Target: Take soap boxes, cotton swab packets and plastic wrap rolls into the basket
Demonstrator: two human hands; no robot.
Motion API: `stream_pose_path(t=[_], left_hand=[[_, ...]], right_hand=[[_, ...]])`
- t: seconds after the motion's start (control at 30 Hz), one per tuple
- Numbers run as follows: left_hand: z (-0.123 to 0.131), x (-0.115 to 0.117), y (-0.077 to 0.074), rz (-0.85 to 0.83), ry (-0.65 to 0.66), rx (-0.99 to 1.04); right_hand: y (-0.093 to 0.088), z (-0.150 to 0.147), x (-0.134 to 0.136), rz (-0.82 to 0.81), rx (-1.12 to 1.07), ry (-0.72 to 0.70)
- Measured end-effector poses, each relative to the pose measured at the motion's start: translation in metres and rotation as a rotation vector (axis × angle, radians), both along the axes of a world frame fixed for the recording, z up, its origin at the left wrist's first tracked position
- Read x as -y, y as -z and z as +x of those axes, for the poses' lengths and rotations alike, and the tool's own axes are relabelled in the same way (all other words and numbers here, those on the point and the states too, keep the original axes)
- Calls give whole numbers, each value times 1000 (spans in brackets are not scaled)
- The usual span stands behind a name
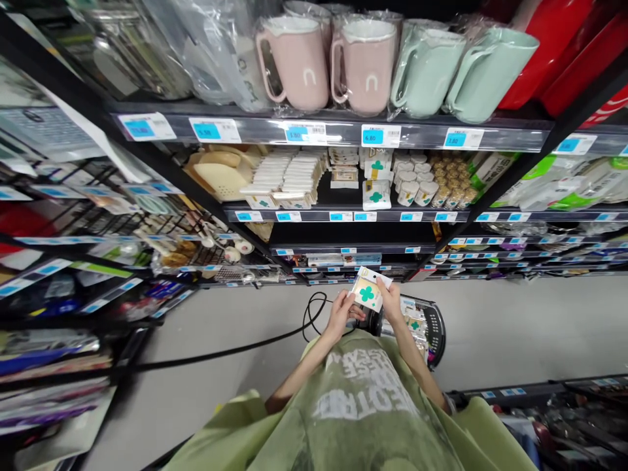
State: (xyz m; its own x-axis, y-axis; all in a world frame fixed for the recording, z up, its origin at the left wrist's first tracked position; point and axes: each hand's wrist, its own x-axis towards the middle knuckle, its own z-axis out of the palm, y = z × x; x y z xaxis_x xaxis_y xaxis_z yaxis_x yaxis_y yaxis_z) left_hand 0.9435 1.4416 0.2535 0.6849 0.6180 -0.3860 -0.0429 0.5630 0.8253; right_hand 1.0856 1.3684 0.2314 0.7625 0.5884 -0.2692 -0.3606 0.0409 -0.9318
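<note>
Both hands hold one small white packet (367,292) with a green clover print in front of my body. My left hand (342,313) pinches its left edge. Closed on its upper right corner is my right hand (389,298). What the packet contains cannot be made out. Just below and right of it, a dark basket (436,330) stands on the floor, holding several similar clover-printed packs (415,325). On the shelf ahead lie more clover packets (377,191), beside rows of thin white packs (279,180).
Pink mugs (298,65) and mint green mugs (426,72) in plastic wrap line the upper shelf. Small round white containers (411,183) and bundled toothpick-like tubs (449,176) sit lower. A black cable (220,353) crosses the floor (235,314) at left. Hanging racks (161,242) flank the left side.
</note>
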Motion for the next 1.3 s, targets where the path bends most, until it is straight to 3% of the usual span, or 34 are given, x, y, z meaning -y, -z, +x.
stream_pose_path(t=[0.23, 0.43, 0.57, 0.83, 0.93, 1.1, 1.2, 1.3], left_hand=[[6, -3, -1, 11, 49, -7], [3, -9, 2, 43, -20, -11], [2, -16, 3, 65, -88, -14], [-13, -25, 9, 122, -102, 22], [-16, -26, 11, 115, -125, 21], [-17, -28, 15, 123, -176, 35], [-22, -32, 17, 114, -182, 42], [-33, -36, 19, 100, -188, 33]], right_hand=[[-3, 3, 0, 9, -84, 47], [-10, 6, -2, -40, -10, -51], [-26, 21, 0, -79, 198, -248], [-82, 59, -15, -260, 357, -874], [-107, 68, -34, -237, 540, -971], [-154, 87, -75, -24, 910, -862], [-175, 103, -105, 62, 993, -674], [-180, 122, -142, 121, 1059, -442]])
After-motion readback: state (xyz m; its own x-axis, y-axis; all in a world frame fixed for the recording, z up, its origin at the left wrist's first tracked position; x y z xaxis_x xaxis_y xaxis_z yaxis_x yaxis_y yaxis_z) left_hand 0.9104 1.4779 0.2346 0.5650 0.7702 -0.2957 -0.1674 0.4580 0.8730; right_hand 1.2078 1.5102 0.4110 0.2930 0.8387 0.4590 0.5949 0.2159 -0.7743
